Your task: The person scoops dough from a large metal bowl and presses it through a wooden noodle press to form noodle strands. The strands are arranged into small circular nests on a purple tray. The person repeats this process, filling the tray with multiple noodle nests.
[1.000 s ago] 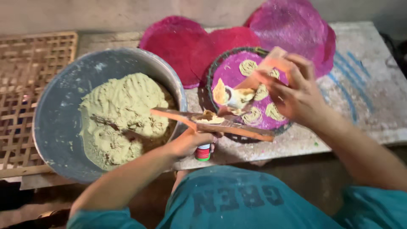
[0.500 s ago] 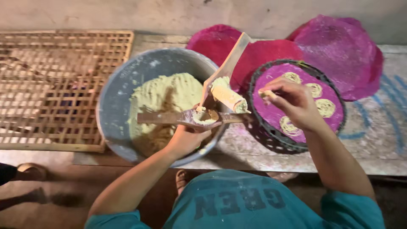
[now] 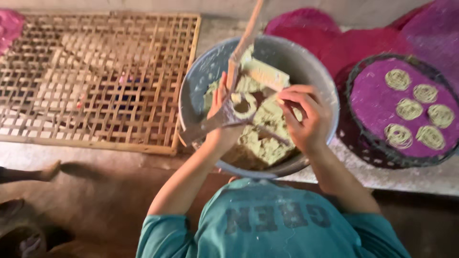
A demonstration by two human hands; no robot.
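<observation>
A big grey metal bowl (image 3: 205, 71) holds pale yellow-green dough (image 3: 260, 141). My left hand (image 3: 221, 124) grips a wooden press tool (image 3: 239, 57) over the bowl, its long handle pointing up and away. My right hand (image 3: 303, 114) is above the dough, its fingers pinched on the dough-smeared part of the press (image 3: 265, 74). To the right, a round purple woven tray (image 3: 377, 102) carries several coiled dough spirals (image 3: 411, 109).
A wooden lattice rack (image 3: 95, 81) lies left of the bowl on the stone ledge (image 3: 416, 179). Magenta round mats (image 3: 325, 40) overlap behind the bowl and tray. A person's foot (image 3: 48, 171) shows on the brown floor at the lower left.
The press swung from over the purple tray to above the bowl, and its handle now points up. My right hand left the tray and came over the dough. The view shifted left.
</observation>
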